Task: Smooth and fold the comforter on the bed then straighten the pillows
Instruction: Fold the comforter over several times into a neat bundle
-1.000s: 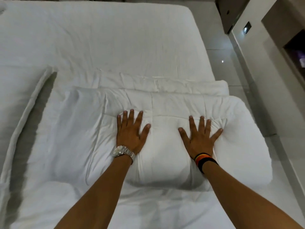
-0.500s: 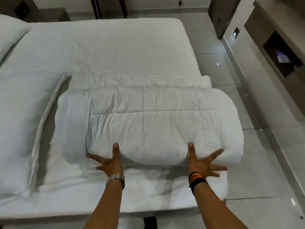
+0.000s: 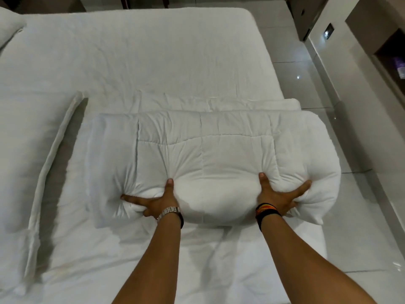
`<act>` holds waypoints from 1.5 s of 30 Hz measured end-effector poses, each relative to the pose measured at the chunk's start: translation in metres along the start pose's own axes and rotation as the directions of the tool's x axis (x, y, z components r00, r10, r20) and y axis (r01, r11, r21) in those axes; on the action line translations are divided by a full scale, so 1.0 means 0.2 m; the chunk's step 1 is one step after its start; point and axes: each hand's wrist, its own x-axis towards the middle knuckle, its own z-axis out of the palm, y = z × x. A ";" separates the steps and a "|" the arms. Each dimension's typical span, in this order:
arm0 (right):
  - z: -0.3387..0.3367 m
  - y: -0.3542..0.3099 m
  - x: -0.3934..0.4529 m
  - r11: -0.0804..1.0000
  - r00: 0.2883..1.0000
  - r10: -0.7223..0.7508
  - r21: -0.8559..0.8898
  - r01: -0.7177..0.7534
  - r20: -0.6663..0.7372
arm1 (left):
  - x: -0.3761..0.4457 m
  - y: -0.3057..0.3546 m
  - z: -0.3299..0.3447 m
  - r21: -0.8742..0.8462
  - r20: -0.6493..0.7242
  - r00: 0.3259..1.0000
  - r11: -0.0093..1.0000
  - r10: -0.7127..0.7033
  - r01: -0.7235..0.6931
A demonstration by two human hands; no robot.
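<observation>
Two bare forearms reach forward from the bottom edge, over the near side of a white bed [image 3: 153, 62]. The left hand [image 3: 157, 200], with a metal watch [image 3: 169, 212] on its wrist, and the right hand [image 3: 277, 194], with dark and orange wristbands [image 3: 266, 210], both clasp the near edge of a folded white comforter [image 3: 219, 150]. Each hand is spread wide, thumb pressed up into the top of the bundle and fingers splayed outward along its side, so the padding bulges between them. The comforter lies as a thick, quilted bundle on the right half of the bed, its right end reaching the mattress edge. Left of it lies a white pillow [image 3: 24, 150] with a flat border. Beyond stretches the smooth sheet. Another pillow [image 3: 8, 25] shows at the far left corner. Glossy floor tiles [image 3: 306, 84] run along the right.
</observation>
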 end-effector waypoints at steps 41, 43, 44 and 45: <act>-0.25 0.00 0.23 -0.127 0.393 -0.532 -0.529 0.839 0.750 | 0.10 0.03 -0.22 0.582 0.615 0.241 -0.226 0.751 -0.781; -0.17 0.12 0.29 -0.129 0.439 -0.481 -0.557 0.821 0.759 | 0.17 -0.02 -0.10 0.558 0.654 0.240 -0.243 0.718 -0.794; -0.13 0.16 0.31 -0.131 0.445 -0.475 -0.561 0.817 0.759 | 0.21 -0.04 -0.07 0.557 0.662 0.246 -0.246 0.708 -0.793; -0.09 0.16 0.33 -0.131 0.454 -0.467 -0.568 0.813 0.758 | 0.22 -0.05 -0.04 0.563 0.667 0.260 -0.244 0.698 -0.790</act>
